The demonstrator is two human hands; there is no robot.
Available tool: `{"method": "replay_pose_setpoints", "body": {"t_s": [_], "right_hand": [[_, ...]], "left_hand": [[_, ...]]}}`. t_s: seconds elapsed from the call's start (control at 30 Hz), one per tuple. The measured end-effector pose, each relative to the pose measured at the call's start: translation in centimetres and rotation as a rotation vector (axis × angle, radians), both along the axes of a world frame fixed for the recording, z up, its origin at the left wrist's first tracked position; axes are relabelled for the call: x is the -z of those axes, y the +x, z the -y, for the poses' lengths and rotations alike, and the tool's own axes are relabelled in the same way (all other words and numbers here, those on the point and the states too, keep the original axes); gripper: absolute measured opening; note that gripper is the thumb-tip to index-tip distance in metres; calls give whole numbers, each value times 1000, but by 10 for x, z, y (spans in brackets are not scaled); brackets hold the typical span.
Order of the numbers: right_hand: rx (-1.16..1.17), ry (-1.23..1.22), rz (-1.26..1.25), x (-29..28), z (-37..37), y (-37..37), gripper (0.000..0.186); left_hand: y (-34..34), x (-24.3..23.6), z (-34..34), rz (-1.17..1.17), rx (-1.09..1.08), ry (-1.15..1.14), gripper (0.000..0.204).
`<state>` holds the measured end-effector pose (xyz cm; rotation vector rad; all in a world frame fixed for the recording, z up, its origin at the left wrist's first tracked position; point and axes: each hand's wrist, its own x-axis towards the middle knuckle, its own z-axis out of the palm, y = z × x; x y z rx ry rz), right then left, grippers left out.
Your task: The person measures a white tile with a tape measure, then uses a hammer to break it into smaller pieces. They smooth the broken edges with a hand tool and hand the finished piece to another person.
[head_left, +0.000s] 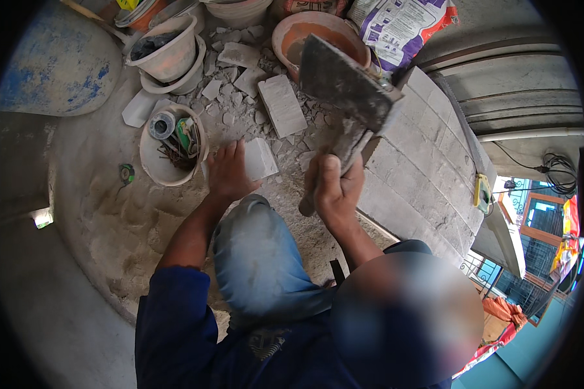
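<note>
So the left hand (232, 172) is laid out flat, fingers a bit spread, on a pale grey block (261, 160) sitting on the dusty floor (120, 223). The right hand (334, 188) is wrapped tight round the handle of a hatchet-like tool (345, 83), its wide dark blade (pretty beat up, btw) raised at the far end. Left of the block there's a bucket (148, 163) of small tools, rubble (230, 100) lies beyond, and stacked blocks (422, 175) fill the right.
</note>
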<state>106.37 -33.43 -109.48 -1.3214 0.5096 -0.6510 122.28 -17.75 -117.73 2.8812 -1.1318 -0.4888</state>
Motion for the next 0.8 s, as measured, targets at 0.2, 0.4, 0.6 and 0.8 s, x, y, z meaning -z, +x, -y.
{"method": "replay_pose_setpoints", "body": {"t_s": [0.2,0.4,0.6,0.8], "right_hand": [[-305,-139,-739,83,-5,3,41],[-170,-37,-329,6,29,6,47],[153,-65,-69,-1,31,37,39],[-395,62,-793,82,22,19,42]], "left_hand": [[3,1,9,63,-6,-84,111],[-2,10,-7,32,13,-68,111],[0,7,1,10,18,-72,114],[-2,9,-3,25,-1,-87,114]]}}
